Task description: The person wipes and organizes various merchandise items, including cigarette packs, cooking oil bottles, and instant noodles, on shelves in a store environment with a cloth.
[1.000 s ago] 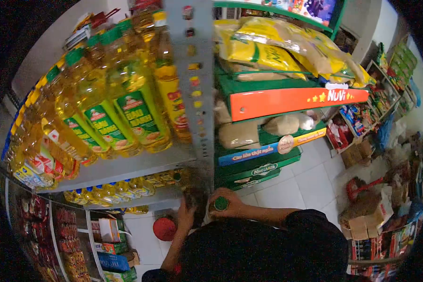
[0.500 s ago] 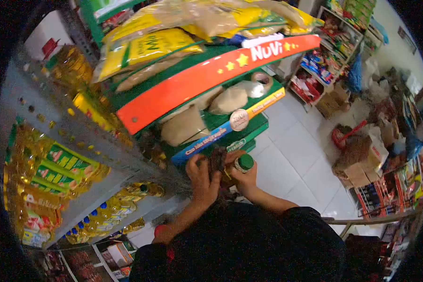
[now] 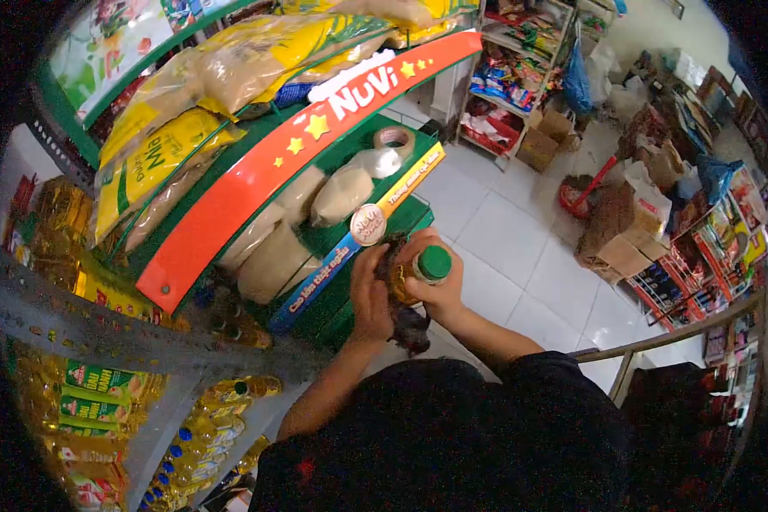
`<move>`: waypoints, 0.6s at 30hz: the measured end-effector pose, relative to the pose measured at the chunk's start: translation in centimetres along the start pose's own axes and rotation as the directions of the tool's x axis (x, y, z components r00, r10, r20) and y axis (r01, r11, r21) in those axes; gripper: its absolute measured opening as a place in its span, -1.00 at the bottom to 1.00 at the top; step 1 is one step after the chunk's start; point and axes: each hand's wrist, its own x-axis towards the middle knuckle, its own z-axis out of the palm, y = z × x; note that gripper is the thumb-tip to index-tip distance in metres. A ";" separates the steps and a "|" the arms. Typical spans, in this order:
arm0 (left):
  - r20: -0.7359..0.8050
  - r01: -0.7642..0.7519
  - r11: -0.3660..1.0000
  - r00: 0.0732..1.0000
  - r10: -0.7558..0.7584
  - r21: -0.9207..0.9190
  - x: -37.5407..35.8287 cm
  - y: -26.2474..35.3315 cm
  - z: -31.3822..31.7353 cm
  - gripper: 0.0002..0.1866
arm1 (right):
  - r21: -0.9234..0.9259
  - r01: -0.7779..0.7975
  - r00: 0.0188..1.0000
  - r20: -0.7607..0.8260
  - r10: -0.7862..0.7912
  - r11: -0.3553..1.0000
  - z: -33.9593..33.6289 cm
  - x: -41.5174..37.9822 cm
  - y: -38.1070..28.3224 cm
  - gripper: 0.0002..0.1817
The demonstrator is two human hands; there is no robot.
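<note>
In the head view, a bottle with a green cap [image 3: 435,263] and an amber-coloured body is held upright in front of my chest. My right hand [image 3: 444,294] wraps around it just below the cap. On the other side, my left hand [image 3: 369,294] presses a dark crumpled cloth [image 3: 411,331] against the bottle, its lower end hanging below the fingers. Part of the bottle's body is hidden by my hands and the cloth. Both hands are just in front of the green display rack's lower shelf edge [image 3: 328,275].
The rack carries bags of brown sugar [image 3: 166,158], smaller bags [image 3: 341,194] and a tape roll [image 3: 394,139]. Cooking oil bottles [image 3: 205,444] line the grey shelf at left. Cardboard boxes [image 3: 627,230] and a red dustpan [image 3: 578,198] are on the tiled floor at right.
My view has turned, so the rack sits further left. The bottle has come more upright between my hands, and the cloth now lies lower along its side. Both hands still hold on.
</note>
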 end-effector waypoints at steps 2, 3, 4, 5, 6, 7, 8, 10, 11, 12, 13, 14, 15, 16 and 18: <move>-0.002 0.029 0.999 1.000 -0.029 0.021 -0.3 -1.6 0.2 -0.53 | -0.035 0.072 0.997 0.007 -0.072 0.997 -1.0 0.6 -1.1 -0.63; 0.045 0.152 0.986 0.988 -0.149 -0.064 -0.6 -1.9 0.3 -0.52 | -0.081 0.139 0.989 0.055 -0.135 0.987 -1.6 0.8 -1.9 -0.62; 0.104 0.275 0.951 0.959 -0.263 -0.138 -0.7 -1.8 0.3 -0.50 | -0.121 0.205 0.976 0.104 -0.193 0.971 -1.8 0.9 -2.7 -0.60; 0.111 0.279 0.945 0.958 -0.263 -0.170 -0.8 -1.6 0.7 -0.48 | -0.138 0.198 0.979 0.085 -0.188 0.970 -1.8 0.7 -3.4 -0.58; 0.121 0.279 0.945 0.958 -0.260 -0.171 -0.7 -1.3 1.2 -0.48 | -0.142 0.200 0.979 0.075 -0.191 0.969 -1.7 0.6 -3.9 -0.58; 0.135 0.219 0.964 0.971 -0.199 -0.154 -0.4 -0.4 1.7 -0.48 | -0.209 0.184 0.983 0.032 -0.181 0.961 -1.6 0.4 -4.3 -0.56; 0.149 0.156 0.978 0.980 -0.135 -0.139 0.1 0.6 2.1 -0.48 | -0.274 0.165 0.985 -0.012 -0.175 0.947 -1.7 0.2 -4.5 -0.53; 0.101 0.073 0.990 0.993 -0.060 -0.124 1.3 3.1 3.0 -0.47 | -0.292 0.156 0.980 -0.070 -0.184 0.943 -1.8 -0.5 -4.4 -0.53; 0.048 -0.011 0.995 0.999 0.016 -0.104 1.5 3.7 3.5 -0.47 | -0.307 0.149 0.973 -0.122 -0.194 0.940 -2.1 -0.8 -4.5 -0.54; 0.059 -0.012 0.993 0.998 0.020 -0.121 1.5 3.8 4.0 -0.47 | -0.324 0.148 0.971 -0.132 -0.200 0.934 -2.6 -1.1 -4.5 -0.54; 0.090 0.007 0.987 0.996 0.008 -0.163 1.6 3.7 4.4 -0.46 | -0.314 0.138 0.977 -0.116 -0.182 0.939 -3.1 -1.2 -4.5 -0.60; 0.122 0.025 0.979 0.993 0.000 -0.202 1.7 3.7 4.6 -0.45 | -0.303 0.128 0.981 -0.098 -0.164 0.944 -3.7 -1.3 -4.6 -0.64; 0.137 0.037 0.962 0.991 0.001 -0.272 1.2 2.5 5.2 -0.45 | -0.314 0.179 0.979 -0.041 -0.202 0.932 -4.4 -1.1 -4.9 -0.63; 0.154 0.033 0.958 0.988 0.011 -0.284 1.1 2.1 5.4 -0.45 | -0.327 0.182 0.976 -0.057 -0.212 0.927 -5.0 -1.1 -5.3 -0.63; 0.339 0.260 0.920 0.928 -0.154 -0.293 1.0 1.1 5.5 -0.45 | -0.313 0.319 0.947 0.130 -0.292 0.894 -5.9 -1.1 -7.1 -0.61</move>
